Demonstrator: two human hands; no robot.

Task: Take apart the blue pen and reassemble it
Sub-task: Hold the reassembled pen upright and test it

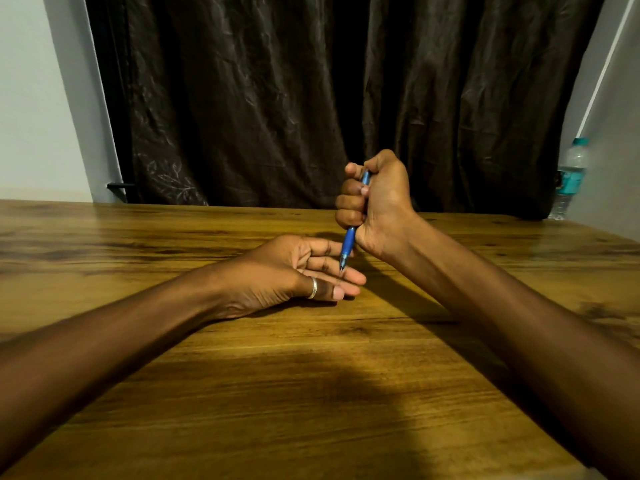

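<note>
The blue pen (348, 244) stands nearly upright above the table, tip down. My right hand (375, 199) is clenched in a fist around its upper barrel, so only the lower grip section and a bit of the top show. My left hand (298, 271) lies palm up on the wooden table (311, 393) with fingers loosely spread and a silver ring on the thumb. The pen's tip points at or touches my left fingers; I cannot tell which.
A dark curtain (311, 98) hangs behind the table's far edge. A plastic water bottle (571, 174) with a teal cap stands at the far right, beyond the table. Pale walls flank the curtain.
</note>
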